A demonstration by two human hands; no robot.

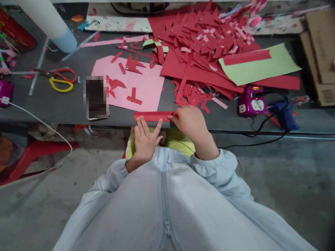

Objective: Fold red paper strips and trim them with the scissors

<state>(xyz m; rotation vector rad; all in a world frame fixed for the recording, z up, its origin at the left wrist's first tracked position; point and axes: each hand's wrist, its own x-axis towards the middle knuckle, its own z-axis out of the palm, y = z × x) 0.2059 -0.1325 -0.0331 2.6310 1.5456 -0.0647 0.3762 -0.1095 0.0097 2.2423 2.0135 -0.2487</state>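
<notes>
A long red paper strip (151, 115) lies along the near edge of the dark table (52, 104). My right hand (190, 122) is curled with its fingertips pinching the strip's right end. My left hand (145, 137) lies flat with fingers stretched out, its fingertips resting on the strip's lower edge. Behind the strip a pink sheet (136, 83) carries small red cut-out shapes.
A big heap of red paper scraps (206, 42) covers the far right, with a light green sheet (259, 64) beside it. Scissors (59, 77) lie at left, a blurred-out dark object (96, 97) near the edge, a purple device (252, 101) with cables at right. A white roll (47, 21) stands far left.
</notes>
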